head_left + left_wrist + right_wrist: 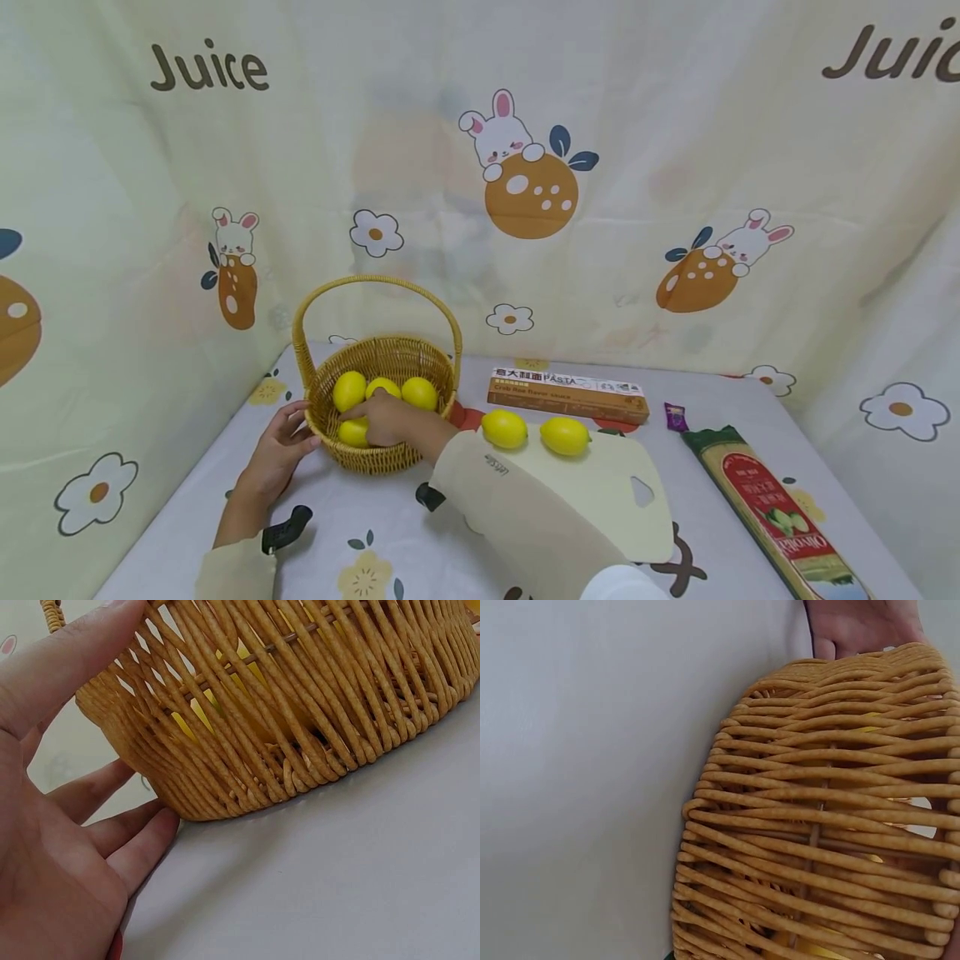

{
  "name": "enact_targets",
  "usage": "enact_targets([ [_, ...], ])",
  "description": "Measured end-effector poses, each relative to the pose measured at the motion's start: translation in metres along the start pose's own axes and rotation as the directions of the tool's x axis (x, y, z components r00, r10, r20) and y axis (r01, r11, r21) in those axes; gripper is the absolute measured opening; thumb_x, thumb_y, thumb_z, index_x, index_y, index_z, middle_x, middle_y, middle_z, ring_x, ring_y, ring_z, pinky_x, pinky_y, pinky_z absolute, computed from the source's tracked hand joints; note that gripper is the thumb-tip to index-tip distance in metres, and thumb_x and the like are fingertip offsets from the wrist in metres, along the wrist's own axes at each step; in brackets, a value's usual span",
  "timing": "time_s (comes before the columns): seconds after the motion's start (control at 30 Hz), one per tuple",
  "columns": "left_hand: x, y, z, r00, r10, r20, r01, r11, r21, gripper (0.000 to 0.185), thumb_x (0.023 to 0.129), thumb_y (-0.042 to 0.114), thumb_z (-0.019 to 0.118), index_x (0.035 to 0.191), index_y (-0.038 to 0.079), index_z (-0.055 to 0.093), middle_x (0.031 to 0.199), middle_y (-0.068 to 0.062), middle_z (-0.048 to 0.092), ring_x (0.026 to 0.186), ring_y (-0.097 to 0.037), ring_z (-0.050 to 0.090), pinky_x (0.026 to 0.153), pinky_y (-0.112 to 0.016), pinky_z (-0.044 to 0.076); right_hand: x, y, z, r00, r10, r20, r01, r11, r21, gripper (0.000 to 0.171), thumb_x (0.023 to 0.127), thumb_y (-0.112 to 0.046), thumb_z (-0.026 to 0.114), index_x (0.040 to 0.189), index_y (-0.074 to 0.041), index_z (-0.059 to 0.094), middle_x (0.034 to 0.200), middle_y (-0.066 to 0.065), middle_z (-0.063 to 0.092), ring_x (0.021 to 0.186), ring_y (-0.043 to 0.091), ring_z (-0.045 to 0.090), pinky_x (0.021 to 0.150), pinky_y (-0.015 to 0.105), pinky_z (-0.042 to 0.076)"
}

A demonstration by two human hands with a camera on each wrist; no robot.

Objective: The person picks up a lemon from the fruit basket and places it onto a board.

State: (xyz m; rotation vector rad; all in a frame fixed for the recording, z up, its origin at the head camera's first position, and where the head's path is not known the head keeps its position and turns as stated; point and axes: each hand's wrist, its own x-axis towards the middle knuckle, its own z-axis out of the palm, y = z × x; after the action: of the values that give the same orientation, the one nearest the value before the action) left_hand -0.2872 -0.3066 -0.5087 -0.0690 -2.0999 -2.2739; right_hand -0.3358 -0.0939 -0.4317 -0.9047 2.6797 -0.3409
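A wicker basket [375, 458] with a tall arched handle holds several yellow lemons. My left hand [273, 454] is at its left side; in the left wrist view, the thumb [82, 645] lies along the upper wall and the straight fingers [142, 851] touch lower down. Reaching over the near right rim, my right hand [390, 419] is inside the basket. It holds the nearest lemon [354, 433], with one finger across its top; its other fingers are mostly hidden. Behind that finger sit more lemons [349, 390]. The right wrist view shows the basket's outer wall [817, 795].
Two lemons [504, 428] lie on a pale cutting board [622, 508] right of the basket. Behind the board is a pasta box [566, 398]. A small purple packet [676, 417] and a long green-and-red package [776, 508] lie on the right. Printed cloth walls surround the table.
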Motion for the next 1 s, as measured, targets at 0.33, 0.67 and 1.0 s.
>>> enact_targets([
  [0.33,0.0,-0.002,0.001,1.0,-0.007,0.002,0.007,1.0,0.014,0.058,0.091,0.003,0.067,0.14,0.016,0.038,0.159,-0.016,0.016,0.135,-0.035,0.032,0.097,-0.021,0.042,-0.002,-0.001,0.002,1.0,-0.006,-0.001,0.006,1.0,-0.002,0.06,0.091,-0.006,0.065,0.135,-0.044,0.054,0.144,-0.001,0.047,0.128,0.014,0.041,0.105,0.035,0.037],
  [0.67,-0.001,-0.003,0.001,1.0,-0.02,-0.014,0.02,0.999,0.03,0.06,0.09,0.003,0.069,0.14,0.016,0.038,0.159,-0.015,0.015,0.138,-0.036,0.03,0.105,-0.035,0.033,-0.005,0.003,0.002,0.999,-0.022,-0.032,0.022,1.0,-0.014,0.061,0.089,-0.002,0.066,0.137,-0.038,0.055,0.138,-0.003,0.051,0.121,0.01,0.046,0.103,0.033,0.04],
  [1.0,0.0,0.001,0.0,1.0,0.007,-0.004,-0.006,0.999,0.033,0.058,0.091,0.003,0.067,0.14,0.016,0.038,0.159,-0.017,0.017,0.136,-0.037,0.03,0.096,-0.021,0.041,-0.011,0.011,-0.005,0.995,-0.055,-0.082,0.053,0.998,-0.024,0.064,0.085,0.0,0.067,0.138,-0.034,0.054,0.133,-0.002,0.053,0.115,0.01,0.047,0.091,0.028,0.046],
])
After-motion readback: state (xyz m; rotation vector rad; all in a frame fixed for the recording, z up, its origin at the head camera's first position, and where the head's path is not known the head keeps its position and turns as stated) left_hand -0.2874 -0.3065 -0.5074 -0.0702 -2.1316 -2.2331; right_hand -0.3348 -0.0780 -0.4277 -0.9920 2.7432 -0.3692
